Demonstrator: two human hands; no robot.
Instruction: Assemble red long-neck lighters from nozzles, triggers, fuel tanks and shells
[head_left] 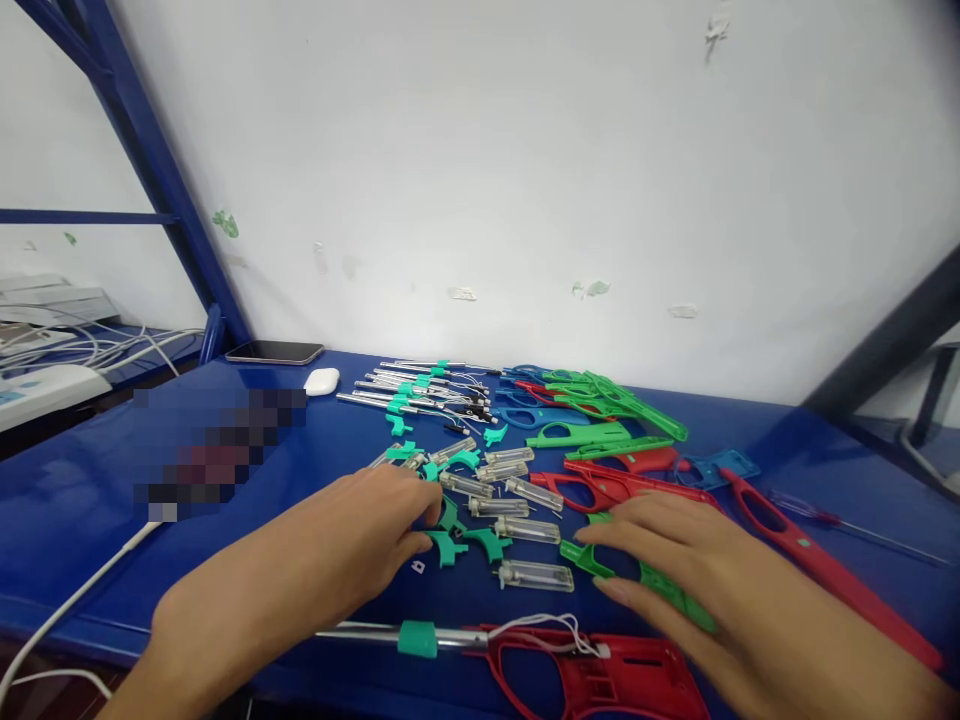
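My left hand [375, 525] is curled beside the teal trigger pieces [448, 549], thumb close to the nearest one; anything between its fingers is hidden. Over a green handle shell [679, 597], my right hand [675, 560] has its fingers spread, fingertips near the shell's left end. Several clear fuel tanks [536, 575] lie between the hands. In front, a red handle shell [645, 675] lies at the table's near edge with a metal tube [367, 632], its teal collar [417, 638] and white wires [555, 625].
Metal tubes with wires [409, 380] are grouped at the back, left of stacked green shells [637, 405]. Red shells [832, 570] and a screwdriver [892, 542] lie right. A phone [274, 352], white case [322, 381] and cable [82, 600] are left. Blue frame bars stand at both sides.
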